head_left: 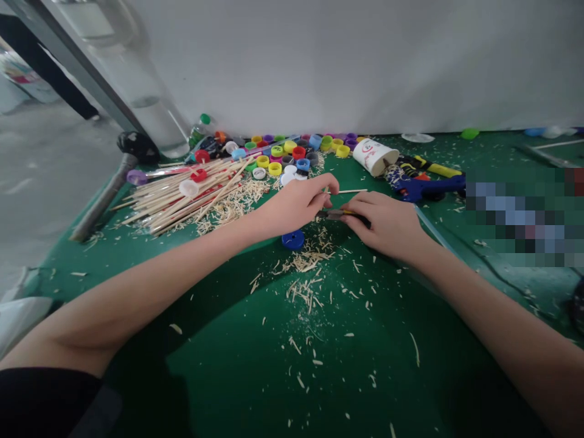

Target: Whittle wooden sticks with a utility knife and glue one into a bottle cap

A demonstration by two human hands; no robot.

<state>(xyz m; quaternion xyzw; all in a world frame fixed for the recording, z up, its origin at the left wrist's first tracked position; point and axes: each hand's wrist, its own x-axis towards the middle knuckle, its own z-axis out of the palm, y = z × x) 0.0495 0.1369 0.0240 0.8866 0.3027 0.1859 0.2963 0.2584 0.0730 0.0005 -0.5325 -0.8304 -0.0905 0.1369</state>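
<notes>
My left hand (298, 204) is closed in a pinch on a thin wooden stick (351, 191) that points right, level above the green table (255, 365). My right hand (387, 224) lies beside it, fingers wrapped round a small dark tool with a yellow mark (340, 214), its tip close to my left fingers. A blue bottle cap (292, 239) sits on the table just under my left hand. Wood shavings (308, 267) are scattered below both hands.
A pile of wooden sticks (182, 194) lies at the left. Many coloured bottle caps (292, 152) sit along the back wall. A tipped white paper cup (374, 156) and a blue and yellow glue gun (424, 179) lie right of them. A hammer (114, 179) rests at the left edge.
</notes>
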